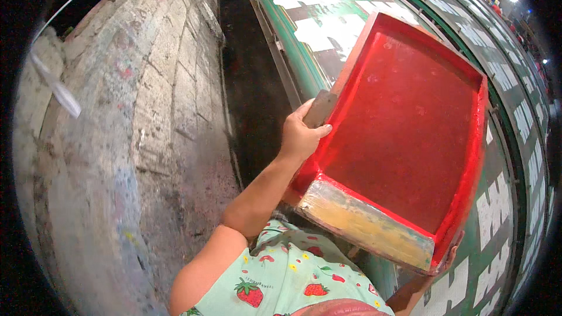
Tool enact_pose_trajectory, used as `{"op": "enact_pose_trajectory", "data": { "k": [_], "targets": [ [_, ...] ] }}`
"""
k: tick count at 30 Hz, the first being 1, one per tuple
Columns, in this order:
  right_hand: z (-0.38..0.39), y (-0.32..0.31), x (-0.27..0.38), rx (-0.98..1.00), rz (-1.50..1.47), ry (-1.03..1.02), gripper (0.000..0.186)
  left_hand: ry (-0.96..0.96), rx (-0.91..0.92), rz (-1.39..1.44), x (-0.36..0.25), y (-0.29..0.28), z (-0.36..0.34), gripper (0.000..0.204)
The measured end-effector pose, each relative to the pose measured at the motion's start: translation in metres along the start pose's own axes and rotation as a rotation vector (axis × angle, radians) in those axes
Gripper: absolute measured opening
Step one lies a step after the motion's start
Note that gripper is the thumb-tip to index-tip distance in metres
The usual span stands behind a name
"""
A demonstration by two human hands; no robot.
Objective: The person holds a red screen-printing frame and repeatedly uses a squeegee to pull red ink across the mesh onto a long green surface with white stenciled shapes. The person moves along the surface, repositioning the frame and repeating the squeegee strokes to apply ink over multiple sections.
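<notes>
A red screen printing frame (410, 123) hangs tilted in front of me, above the edge of a long green table. Its inside and raised rims are smeared with wet-looking red ink, and the near outer side is stained yellow and grey. At the frame's left side my left hand (301, 134) is closed, the thumb against the rim and the fingers round a grey block (321, 108). Whether that block is fixed to the frame I cannot tell. My right hand (453, 250) holds the lower right corner from outside; most of it is hidden behind the frame.
The long table (298, 58) carries rows of white cut cloth pieces (333, 32). More such tables (503, 76) run parallel at the right. On the left stands a stained block wall (158, 93), with a dark narrow gap (249, 82) between it and the table. A white strip (58, 90) hangs there.
</notes>
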State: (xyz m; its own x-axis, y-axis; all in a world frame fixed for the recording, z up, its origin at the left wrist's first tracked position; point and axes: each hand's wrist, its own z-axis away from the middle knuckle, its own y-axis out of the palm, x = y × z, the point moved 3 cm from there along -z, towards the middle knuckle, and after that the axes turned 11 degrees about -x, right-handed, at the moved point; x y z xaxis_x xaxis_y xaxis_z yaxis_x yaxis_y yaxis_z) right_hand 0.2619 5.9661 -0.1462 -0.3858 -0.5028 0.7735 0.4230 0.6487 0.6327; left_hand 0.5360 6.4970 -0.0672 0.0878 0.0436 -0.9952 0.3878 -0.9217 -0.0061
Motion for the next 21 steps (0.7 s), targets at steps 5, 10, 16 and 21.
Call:
{"op": "enact_pose_trajectory", "data": {
  "k": [5, 10, 16, 21],
  "targets": [
    [-0.068, 0.091, -0.071, 0.050, 0.008, 0.021, 0.071, 0.002, -0.034, -0.061, 0.040, -0.022, -0.119, 0.070],
    [-0.102, 0.194, -0.136, 0.088, 0.048, 0.011, 0.071, 0.022, -0.032, -0.057, 0.070, -0.045, -0.257, 0.071],
    [-0.126, 0.294, -0.206, -0.226, 0.046, 0.155, 0.072, 0.041, 0.041, -0.092, 0.039, -0.092, -0.406, 0.077],
    [-0.146, 0.359, -0.264, 0.120, 0.080, 0.080, 0.073, 0.062, 0.049, -0.074, 0.024, -0.112, -0.508, 0.075]
  ]
}}
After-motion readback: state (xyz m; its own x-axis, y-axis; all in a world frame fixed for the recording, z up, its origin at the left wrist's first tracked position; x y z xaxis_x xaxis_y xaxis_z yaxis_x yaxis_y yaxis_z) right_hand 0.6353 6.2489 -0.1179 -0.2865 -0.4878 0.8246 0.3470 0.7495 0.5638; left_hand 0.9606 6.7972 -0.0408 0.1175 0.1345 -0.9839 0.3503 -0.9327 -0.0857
